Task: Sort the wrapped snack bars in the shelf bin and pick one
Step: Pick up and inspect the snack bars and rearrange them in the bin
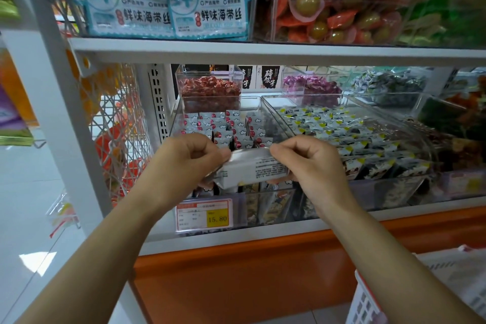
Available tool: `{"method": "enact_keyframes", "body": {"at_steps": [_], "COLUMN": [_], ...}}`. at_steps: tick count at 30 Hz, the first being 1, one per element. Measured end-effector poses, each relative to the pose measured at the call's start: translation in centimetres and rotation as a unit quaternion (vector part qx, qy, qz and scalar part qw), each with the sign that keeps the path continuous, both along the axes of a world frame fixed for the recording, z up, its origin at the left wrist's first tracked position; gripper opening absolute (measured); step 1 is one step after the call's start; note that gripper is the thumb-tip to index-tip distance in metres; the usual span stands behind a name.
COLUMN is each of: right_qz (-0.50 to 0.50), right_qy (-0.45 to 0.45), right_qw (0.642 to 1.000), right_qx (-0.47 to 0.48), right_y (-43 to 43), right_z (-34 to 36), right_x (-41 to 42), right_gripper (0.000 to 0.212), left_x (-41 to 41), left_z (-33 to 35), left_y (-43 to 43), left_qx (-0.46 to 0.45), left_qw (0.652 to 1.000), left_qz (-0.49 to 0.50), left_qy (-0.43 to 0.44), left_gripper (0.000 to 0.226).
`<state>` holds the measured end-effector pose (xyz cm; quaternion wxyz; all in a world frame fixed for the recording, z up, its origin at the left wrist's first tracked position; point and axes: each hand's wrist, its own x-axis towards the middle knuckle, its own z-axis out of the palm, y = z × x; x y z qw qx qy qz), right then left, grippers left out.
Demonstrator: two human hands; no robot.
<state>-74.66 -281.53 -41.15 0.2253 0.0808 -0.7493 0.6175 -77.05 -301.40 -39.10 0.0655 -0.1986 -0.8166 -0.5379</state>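
Wrapped snack bar (252, 168), white with small printed text on its upturned face, lies crosswise at the centre of the frame, held over the front part of the clear shelf bin (176, 118). The left hand (189, 155) pinches the bar's left end: thumb and forefinger are closed on the wrapper and the other fingers are curled. The right hand (310, 160) pinches the right end in the same manner, with its lower fingers curled beneath the bar. Behind the bar, the bin holds upright rows of cloud-printed packets (223, 126), white with red dots. A price label (204, 216) reading 15.80 sits on the bin's front wall, lower centre. Just beside the bin on the right, a second clear bin (302, 96) holds packets with yellow corners (342, 137). A small clear box (210, 89) of red-wrapped sweets sits at the rear of the first bin. Seaweed packs (207, 0) stand on the shelf above, upper left of the frame. An orange base panel (236, 271) runs below the shelf.
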Motion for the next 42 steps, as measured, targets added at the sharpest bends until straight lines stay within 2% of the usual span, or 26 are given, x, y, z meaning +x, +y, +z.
{"method": "enact_keyframes", "body": {"at_steps": [4,7,9,11,12,14,16,17,19,22,25,28,31,37,40,42], "right_qz": [-0.014,-0.015,0.008,0.066,0.095,0.115,0.075,0.042,-0.026,-0.095,-0.114,-0.119,-0.118,-0.121,-0.123,-0.126], "right_qy": [0.001,-0.003,-0.016,-0.029,-0.035,-0.028,-0.001,0.012,0.033,0.053,0.058,0.069,0.080,0.073,0.075,0.066], "right_qw": [1.000,0.997,0.996,0.992,0.990,0.991,0.997,0.998,0.996,0.989,0.988,0.988,0.989,0.990,0.984,0.975], "right_qx": [-0.009,-0.069,-0.092,-0.104,-0.102,-0.066,-0.032,-0.039,-0.074,-0.098,-0.091,-0.068,-0.048,0.019,0.104,0.170], "right_y": [0.2,0.3,0.5,0.8,1.0,1.3,1.2,1.1,1.3,1.8,1.8,1.7,1.8,1.6,1.3,1.1], "right_z": [-0.2,-0.3,-0.2,-0.1,-0.1,0.1,0.3,0.4,0.5,0.5,0.3,0.1,0.1,0.3,0.6,0.7], "right_x": [-0.2,-0.5,-0.6,-0.5,-0.5,-0.5,-0.4,-0.4,-0.6,-0.8,-0.9,-0.9,-0.9,-0.9,-0.9,-1.1], "right_gripper": [0.018,0.020,0.017,0.010,0.023,0.037,0.033,0.028,0.022,0.021,0.021,0.016,0.016,0.015,0.022,0.017], "left_x": [0.3,0.7,0.7,0.5,0.4,0.3,0.2,0.1,-0.2,-0.8,-1.4,-1.9,-2.1,-1.9,-1.9,-1.8], "left_z": [0.1,0.0,-0.2,-0.3,-0.4,-0.6,-0.9,-1.1,-1.6,-2.4,-3.5,-4.1,-4.2,-3.6,-3.4,-3.3], "left_y": [0.3,0.6,0.9,1.1,1.1,1.3,1.8,2.0,2.2,2.5,3.3,3.7,3.8,4.1,4.0,4.0], "left_qx": [0.010,0.006,-0.034,-0.042,-0.029,0.004,0.013,-0.004,-0.097,-0.290,-0.412,-0.472,-0.469,-0.343,-0.322,-0.303], "left_qw": [1.000,0.999,0.999,0.999,0.999,1.000,0.999,0.998,0.988,0.938,0.895,0.865,0.868,0.928,0.936,0.943], "left_qz": [-0.009,-0.045,-0.041,-0.013,0.000,0.016,0.027,0.040,0.079,0.090,0.050,0.042,0.042,0.050,0.052,0.050], "left_qy": [-0.003,-0.030,-0.009,0.020,0.025,0.016,0.023,0.039,0.089,0.165,0.166,0.164,0.159,0.140,0.134,0.130], "left_gripper": [0.030,0.039,0.031,0.013,0.008,0.015,0.028,0.037,0.052,0.056,0.055,0.056,0.054,0.026,0.015,0.013]}}
